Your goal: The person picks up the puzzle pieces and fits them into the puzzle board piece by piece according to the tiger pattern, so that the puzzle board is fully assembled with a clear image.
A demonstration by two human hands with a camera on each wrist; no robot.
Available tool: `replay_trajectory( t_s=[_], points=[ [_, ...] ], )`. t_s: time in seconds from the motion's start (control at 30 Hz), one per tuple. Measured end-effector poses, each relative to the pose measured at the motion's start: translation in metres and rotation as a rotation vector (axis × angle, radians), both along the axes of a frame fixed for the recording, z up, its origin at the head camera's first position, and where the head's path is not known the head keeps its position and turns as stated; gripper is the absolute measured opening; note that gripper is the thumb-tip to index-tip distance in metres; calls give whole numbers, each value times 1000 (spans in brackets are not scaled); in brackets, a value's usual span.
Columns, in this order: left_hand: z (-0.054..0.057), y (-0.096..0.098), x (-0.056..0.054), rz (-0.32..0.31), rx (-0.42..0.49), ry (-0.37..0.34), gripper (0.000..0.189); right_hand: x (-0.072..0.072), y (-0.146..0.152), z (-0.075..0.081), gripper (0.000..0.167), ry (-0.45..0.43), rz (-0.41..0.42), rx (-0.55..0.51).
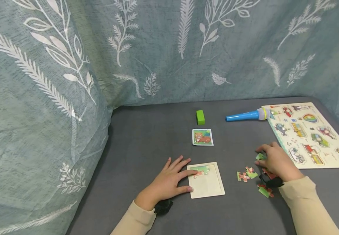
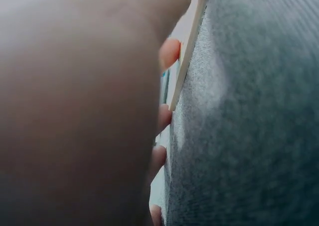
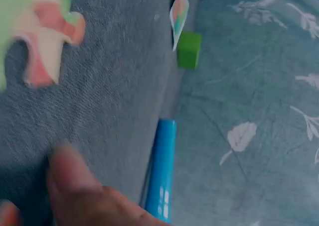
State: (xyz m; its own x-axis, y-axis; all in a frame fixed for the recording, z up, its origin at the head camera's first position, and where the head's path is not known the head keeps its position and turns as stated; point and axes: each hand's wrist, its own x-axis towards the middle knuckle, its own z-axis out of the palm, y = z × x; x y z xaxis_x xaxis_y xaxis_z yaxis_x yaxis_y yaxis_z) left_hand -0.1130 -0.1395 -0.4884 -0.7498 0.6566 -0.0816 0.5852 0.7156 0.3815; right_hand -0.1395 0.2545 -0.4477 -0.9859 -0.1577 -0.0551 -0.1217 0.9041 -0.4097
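Only a patch [image 1: 204,169] near the top of the tray [image 1: 207,187] was filled; loose pieces [image 1: 241,176] lay right of it, unplaced. The left grip [image 1: 164,183], fingers apart, touched the tray; whether the right grip [image 1: 279,162] held a piece, I couldn't tell.

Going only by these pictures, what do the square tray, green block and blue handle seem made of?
Square tray: probably wood, smooth, matte, from its pale tan, shine-free surface.
Green block: painted wood or plastic, smooth-looking; the even colour suits both.
Blue handle: likely plastic, glossy, given its white glints.
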Motion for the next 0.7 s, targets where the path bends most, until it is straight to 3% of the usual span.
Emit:
replay_trajectory(
  t_s=[0.13, 0.27, 0.5, 0.57, 0.7],
  points=[
    [-1, 1, 1, 1, 13, -1, 61, -2, 9, -10, 19, -33, 27, -128],
    [-2, 3, 1, 1, 34, 32, 64, -4, -5, -4, 14, -22, 29, -231],
    [-1, 11, 5, 6, 29, 52, 79, -3, -62, 4, 18, -152, 21, -635],
    [-1, 12, 5, -1, 19, 52, 81, -3, -76, 2, 14, -166, 43, -653],
    [0, 14, 4, -9, -4, 53, 79, -3, -94, -5, 6, -133, 108, -556]
  ],
)
